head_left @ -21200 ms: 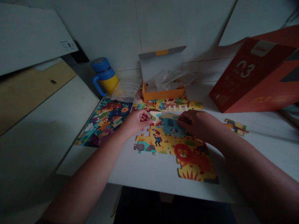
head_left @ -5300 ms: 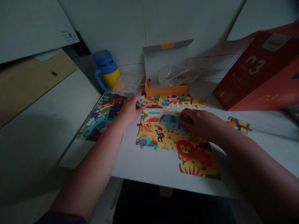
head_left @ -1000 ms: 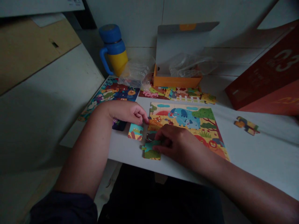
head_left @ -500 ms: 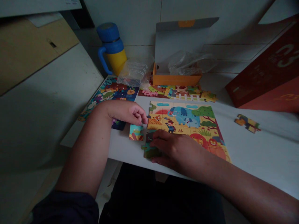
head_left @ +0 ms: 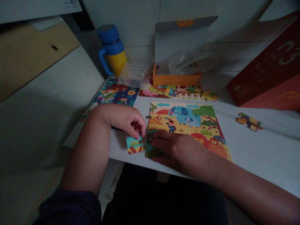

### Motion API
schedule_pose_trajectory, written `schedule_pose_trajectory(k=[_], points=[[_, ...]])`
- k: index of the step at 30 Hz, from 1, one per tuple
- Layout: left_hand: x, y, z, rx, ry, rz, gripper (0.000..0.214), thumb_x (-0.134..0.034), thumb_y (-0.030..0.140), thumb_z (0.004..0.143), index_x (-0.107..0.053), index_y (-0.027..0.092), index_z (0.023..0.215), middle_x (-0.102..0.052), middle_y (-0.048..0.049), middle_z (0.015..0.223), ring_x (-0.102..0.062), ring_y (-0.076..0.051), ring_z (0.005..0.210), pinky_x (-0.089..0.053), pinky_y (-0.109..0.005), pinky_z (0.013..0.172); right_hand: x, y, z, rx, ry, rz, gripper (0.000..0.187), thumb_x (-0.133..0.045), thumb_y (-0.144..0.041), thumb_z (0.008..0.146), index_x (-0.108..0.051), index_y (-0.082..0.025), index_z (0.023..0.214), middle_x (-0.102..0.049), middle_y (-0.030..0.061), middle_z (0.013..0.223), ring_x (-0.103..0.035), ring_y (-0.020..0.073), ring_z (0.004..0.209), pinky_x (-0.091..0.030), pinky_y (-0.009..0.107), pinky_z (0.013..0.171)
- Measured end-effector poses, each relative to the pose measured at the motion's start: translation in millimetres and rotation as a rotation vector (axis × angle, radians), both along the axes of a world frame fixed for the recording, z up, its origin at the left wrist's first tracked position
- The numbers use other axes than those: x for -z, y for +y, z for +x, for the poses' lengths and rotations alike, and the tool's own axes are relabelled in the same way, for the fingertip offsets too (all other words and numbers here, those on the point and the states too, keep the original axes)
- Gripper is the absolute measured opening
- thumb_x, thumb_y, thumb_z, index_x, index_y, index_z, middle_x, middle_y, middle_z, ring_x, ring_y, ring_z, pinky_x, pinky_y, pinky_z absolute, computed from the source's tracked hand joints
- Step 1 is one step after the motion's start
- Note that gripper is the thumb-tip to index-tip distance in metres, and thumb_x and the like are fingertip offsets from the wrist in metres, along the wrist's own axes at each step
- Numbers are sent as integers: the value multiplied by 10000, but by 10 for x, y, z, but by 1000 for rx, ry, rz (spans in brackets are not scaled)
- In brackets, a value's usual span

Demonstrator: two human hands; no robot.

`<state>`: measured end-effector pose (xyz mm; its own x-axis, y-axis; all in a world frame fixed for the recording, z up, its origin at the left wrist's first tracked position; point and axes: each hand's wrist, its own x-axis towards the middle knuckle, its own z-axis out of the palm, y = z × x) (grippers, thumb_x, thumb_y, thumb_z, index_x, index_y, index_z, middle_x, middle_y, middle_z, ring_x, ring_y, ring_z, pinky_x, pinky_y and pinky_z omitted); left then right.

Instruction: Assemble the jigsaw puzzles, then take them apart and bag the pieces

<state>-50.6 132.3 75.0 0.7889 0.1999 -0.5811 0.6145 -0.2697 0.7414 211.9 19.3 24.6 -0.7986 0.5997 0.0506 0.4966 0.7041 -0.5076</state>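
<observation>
My left hand (head_left: 130, 122) is closed in a pinch on a loose jigsaw piece (head_left: 134, 146), teal and yellow with a green animal on it. The piece lies slightly turned, its right edge close to the dark green lower-left corner of a jigsaw puzzle (head_left: 185, 120) showing elephants and lions. My right hand (head_left: 174, 150) grips that corner, with fingers over the green pieces and the thumb by the lower edge. It hides part of the puzzle's bottom row.
Joined pieces (head_left: 248, 122) lie to the right, near a red box (head_left: 264, 81). Behind stand an open orange box (head_left: 177, 79) with clear plastic and a blue-yellow flask (head_left: 113, 51). A dark blue puzzle (head_left: 122, 95) lies at left, a farm-animal puzzle (head_left: 182, 92) at the back.
My left hand has come down onto the loose jigsaw piece and pinched it. The piece has moved a little toward me and tilted. My right hand stays nearly in place.
</observation>
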Motion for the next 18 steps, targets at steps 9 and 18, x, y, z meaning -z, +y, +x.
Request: schedule_pose_trajectory(k=[9,18], points=[[59,-102,161,22,117,48,194,-839,286,861,-724,196,988,-795,-12,855,-731,-162,766,-494,-222,633,-73,-9,14,2,-32,-7,235,-746,-340,976,-750,-196,1162,-720,115,1324,-773,248,955,-609,353,741],[26,-156,279,25,122,179,98,-858,223,846,-802,186,918,-731,24,759,-655,-130,692,-443,-226,606,-48,-8,4,-4,-30,-48,237,-722,-333,997,-739,-203,1194,-698,109,1379,-775,263,1022,-631,379,786]])
